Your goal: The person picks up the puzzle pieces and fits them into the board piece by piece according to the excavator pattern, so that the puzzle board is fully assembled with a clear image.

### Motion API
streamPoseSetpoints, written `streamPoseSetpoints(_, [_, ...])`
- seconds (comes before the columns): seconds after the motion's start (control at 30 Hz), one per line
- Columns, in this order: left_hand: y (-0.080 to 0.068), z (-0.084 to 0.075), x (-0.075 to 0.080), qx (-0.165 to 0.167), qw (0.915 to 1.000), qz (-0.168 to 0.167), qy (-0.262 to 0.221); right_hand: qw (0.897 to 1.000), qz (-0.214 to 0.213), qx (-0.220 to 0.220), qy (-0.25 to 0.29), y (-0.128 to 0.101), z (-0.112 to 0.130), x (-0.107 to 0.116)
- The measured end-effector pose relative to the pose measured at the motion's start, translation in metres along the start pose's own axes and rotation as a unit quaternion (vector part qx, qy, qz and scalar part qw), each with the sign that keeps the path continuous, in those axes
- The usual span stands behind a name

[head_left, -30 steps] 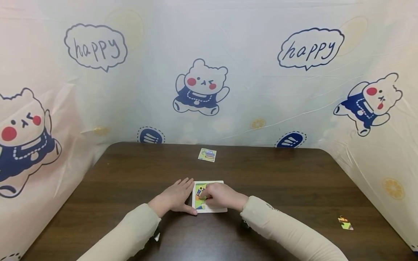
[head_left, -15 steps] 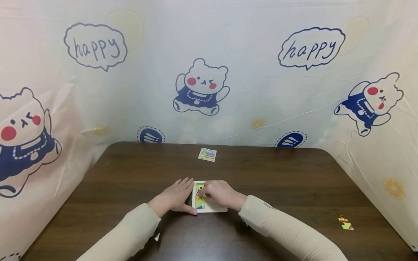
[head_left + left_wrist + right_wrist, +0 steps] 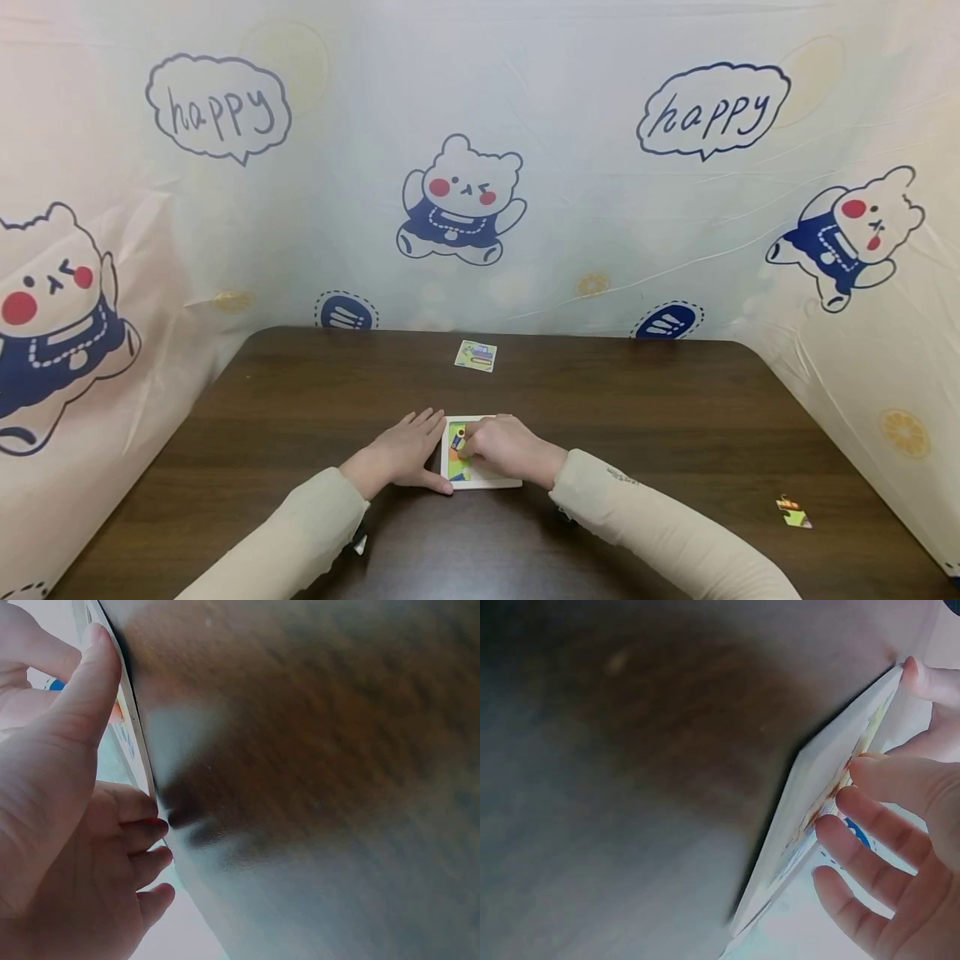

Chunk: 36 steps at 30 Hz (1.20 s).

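A small jigsaw puzzle in a white tray [image 3: 495, 482] lies at the middle of the dark table, with colourful pieces along its left side. Against its left edge rests my left hand [image 3: 405, 450], fingers straight and thumb at the near corner. My right hand [image 3: 510, 446] is over the tray, with thumb and index tips close together at a puzzle piece [image 3: 458, 437] in the picture. That hand covers most of the tray's right half. In the right wrist view, the thumb and fingertips [image 3: 849, 796] meet the printed surface, while the other fingers are loosely bent.
Beyond the tray lies a square picture card [image 3: 476, 356]. Loose puzzle pieces [image 3: 793, 512], apparently joined or touching, lie at the far right of the table [image 3: 637, 400]. A printed cloth [image 3: 570, 208] hangs around the table's back and sides.
My right fingertips shift slightly over the picture, first toward the left and then back a little, uncovering more of the blue and yellow figure. The left hand stays still.
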<state>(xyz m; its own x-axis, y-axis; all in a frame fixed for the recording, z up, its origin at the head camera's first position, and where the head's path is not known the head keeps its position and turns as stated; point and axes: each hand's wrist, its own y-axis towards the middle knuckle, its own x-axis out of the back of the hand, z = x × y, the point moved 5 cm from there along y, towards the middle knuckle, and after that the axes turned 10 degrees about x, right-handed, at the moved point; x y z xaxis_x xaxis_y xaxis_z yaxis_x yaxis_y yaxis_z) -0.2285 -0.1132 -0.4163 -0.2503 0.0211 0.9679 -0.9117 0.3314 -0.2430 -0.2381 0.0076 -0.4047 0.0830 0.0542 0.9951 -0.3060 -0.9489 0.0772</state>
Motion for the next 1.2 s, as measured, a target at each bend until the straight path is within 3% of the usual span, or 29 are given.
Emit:
streamPoseSetpoints(0.2, [0.000,0.000,0.000,0.000,1.0000,-0.001,-0.001,0.999,-0.009,0.015,0.041,-0.007,-0.001,0.005])
streamPoseSetpoints(0.47, [0.000,0.000,-0.001,0.004,1.0000,0.004,-0.005,0.990,-0.008,-0.053,0.130,-0.039,-0.015,0.020])
streamPoseSetpoints(0.87, [0.003,0.001,-0.003,0.009,0.9999,0.005,-0.003,0.969,-0.042,-0.137,0.203,-0.142,-0.039,0.037])
streamPoseSetpoints(1.03, [0.002,0.000,-0.001,0.007,0.9999,0.007,-0.003,0.955,-0.031,-0.167,0.244,-0.189,-0.044,0.033])
streamPoseSetpoints(1.2, [0.000,-0.001,0.000,0.007,0.9999,0.007,-0.007,0.946,-0.022,-0.170,0.276,-0.222,-0.044,0.027])
